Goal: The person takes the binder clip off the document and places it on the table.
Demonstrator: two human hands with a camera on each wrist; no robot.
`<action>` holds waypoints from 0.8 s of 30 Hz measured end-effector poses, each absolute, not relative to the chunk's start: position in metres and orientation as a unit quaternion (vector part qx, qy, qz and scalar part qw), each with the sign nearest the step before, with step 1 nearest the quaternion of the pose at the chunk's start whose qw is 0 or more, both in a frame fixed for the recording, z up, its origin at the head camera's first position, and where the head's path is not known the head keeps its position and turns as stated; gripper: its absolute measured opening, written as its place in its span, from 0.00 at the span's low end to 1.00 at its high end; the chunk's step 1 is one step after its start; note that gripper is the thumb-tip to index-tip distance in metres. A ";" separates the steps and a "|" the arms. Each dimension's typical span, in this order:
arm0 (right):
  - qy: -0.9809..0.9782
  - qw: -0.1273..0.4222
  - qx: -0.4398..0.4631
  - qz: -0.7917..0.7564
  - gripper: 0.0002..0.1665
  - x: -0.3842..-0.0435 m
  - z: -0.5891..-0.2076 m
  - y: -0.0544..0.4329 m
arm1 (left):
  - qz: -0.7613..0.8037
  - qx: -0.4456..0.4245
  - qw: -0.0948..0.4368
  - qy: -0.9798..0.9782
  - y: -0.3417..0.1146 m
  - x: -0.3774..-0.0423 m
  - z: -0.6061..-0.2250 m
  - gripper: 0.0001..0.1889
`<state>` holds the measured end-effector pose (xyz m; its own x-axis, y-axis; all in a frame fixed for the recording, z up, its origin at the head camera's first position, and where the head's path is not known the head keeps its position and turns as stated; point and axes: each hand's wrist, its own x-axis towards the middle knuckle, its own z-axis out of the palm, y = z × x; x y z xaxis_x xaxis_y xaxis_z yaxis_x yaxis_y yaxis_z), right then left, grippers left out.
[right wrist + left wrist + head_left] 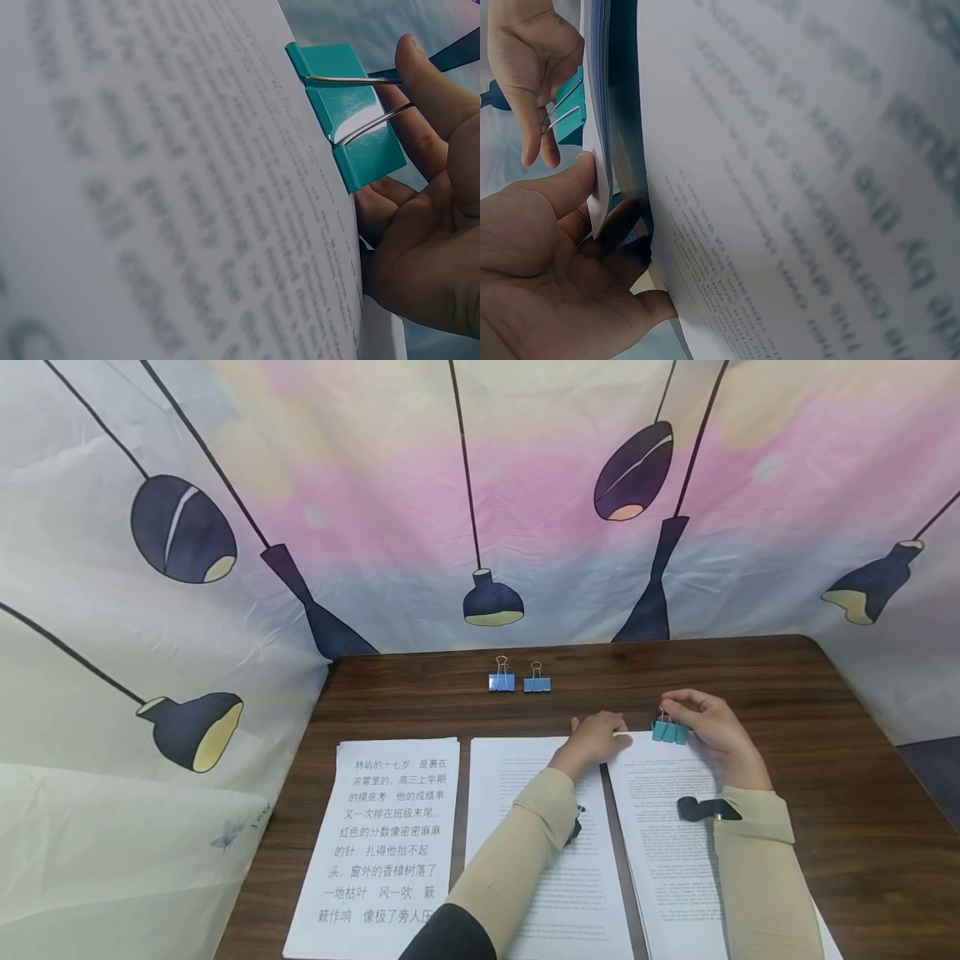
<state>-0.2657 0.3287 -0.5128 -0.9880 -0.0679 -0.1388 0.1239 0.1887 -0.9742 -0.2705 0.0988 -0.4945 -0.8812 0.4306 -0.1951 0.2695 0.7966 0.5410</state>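
A teal binder clip (669, 732) sits at the far edge of the right-hand stack of printed sheets (660, 852). My right hand (716, 731) pinches the clip's wire handles between thumb and fingers. In the right wrist view the clip (349, 116) lies across the paper edge, its two wire handles pointing toward the thumb. At the far left corner of that same stack, my left hand (596, 742) grips the sheets. In the left wrist view its thumb (574, 184) presses one face of the stack while other fingers reach behind, partly hidden.
Two blue binder clips, one to the left (502, 682) and one to the right (537, 684), stand near the table's back edge. A middle printed stack (502, 777) lies under the left forearm. Farther left is a stack with large Chinese text (390, 843). A patterned cloth (405, 510) hangs behind the wooden table (847, 827).
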 end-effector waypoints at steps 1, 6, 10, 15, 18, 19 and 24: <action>0.769 0.075 0.018 -0.634 0.30 -0.266 -0.513 0.328 | 0.259 0.187 0.156 0.935 0.099 -0.271 -0.495 0.09; 0.774 0.076 0.026 -0.628 0.36 -0.266 -0.511 0.328 | 0.261 0.187 0.156 0.934 0.098 -0.271 -0.495 0.09; 0.775 0.074 0.028 -0.626 0.36 -0.266 -0.511 0.328 | 0.261 0.187 0.158 0.934 0.099 -0.272 -0.495 0.09; 0.778 0.073 0.028 -0.624 0.35 -0.265 -0.511 0.329 | 0.257 0.188 0.160 0.934 0.099 -0.272 -0.495 0.09; 0.778 0.072 0.029 -0.623 0.35 -0.265 -0.511 0.329 | 0.255 0.187 0.160 0.935 0.099 -0.272 -0.496 0.09; 0.776 0.073 0.029 -0.625 0.35 -0.266 -0.511 0.328 | 0.255 0.186 0.160 0.935 0.099 -0.272 -0.496 0.09; 0.774 0.075 0.030 -0.628 0.33 -0.266 -0.511 0.327 | 0.259 0.185 0.160 0.935 0.099 -0.271 -0.496 0.09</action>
